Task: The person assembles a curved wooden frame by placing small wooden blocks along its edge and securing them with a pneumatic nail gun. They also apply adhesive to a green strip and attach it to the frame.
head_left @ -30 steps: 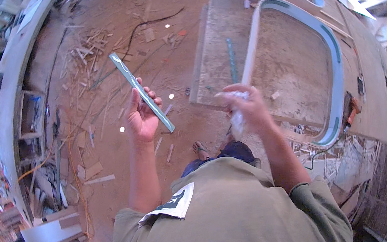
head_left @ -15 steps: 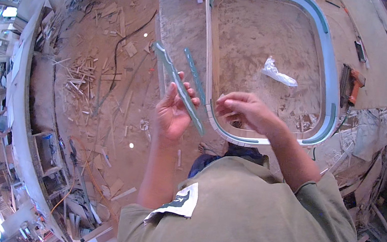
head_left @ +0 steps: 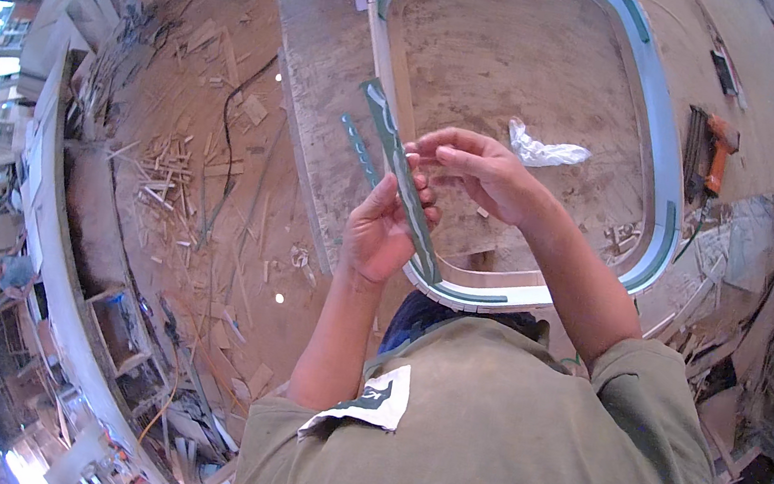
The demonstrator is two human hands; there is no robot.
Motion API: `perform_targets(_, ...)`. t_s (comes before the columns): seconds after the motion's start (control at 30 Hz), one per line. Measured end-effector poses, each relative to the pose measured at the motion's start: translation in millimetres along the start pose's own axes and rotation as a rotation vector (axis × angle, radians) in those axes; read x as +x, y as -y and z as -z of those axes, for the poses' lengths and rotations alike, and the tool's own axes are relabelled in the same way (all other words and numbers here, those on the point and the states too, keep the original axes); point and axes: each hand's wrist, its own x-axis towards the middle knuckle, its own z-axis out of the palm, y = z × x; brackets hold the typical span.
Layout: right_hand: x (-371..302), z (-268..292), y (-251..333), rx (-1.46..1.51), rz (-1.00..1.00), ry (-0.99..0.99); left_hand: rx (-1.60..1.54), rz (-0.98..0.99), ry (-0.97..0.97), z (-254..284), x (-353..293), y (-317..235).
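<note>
A crumpled white rag point(head_left: 545, 150) lies at one o'clock. An orange tool point(head_left: 715, 152) sits at two o'clock. Wood scraps point(head_left: 176, 178) lie at nine.

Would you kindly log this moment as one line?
left hand: holds green strip | right hand: pinches strip top | below: curved frame on workbench

- A broad wooden worktable point(head_left: 324, 131), its top dusty and scuffed.
- On it lies a large rounded-rectangle frame point(head_left: 659, 153), pale with green-edged bands.
- Inside the frame, a crumpled white rag point(head_left: 545, 150) rests on the board.
- An orange power tool point(head_left: 715, 152) lies just outside the frame's right side.
- The floor point(head_left: 191, 201) beside the table is littered with wood offcuts point(head_left: 164, 181) and a black cable point(head_left: 227, 131).
</note>
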Motion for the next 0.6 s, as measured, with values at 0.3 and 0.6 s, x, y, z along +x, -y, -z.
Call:
perform_targets(0.3,12,-16,-11,0.185,0.064,0.073,0.038,0.160,0.051,-1,-4,-2)
perform_targets(0.6,-7,-10,-7,0.135,0.326,-0.184,0.501,-0.169,-0.283,16,-45,-43)
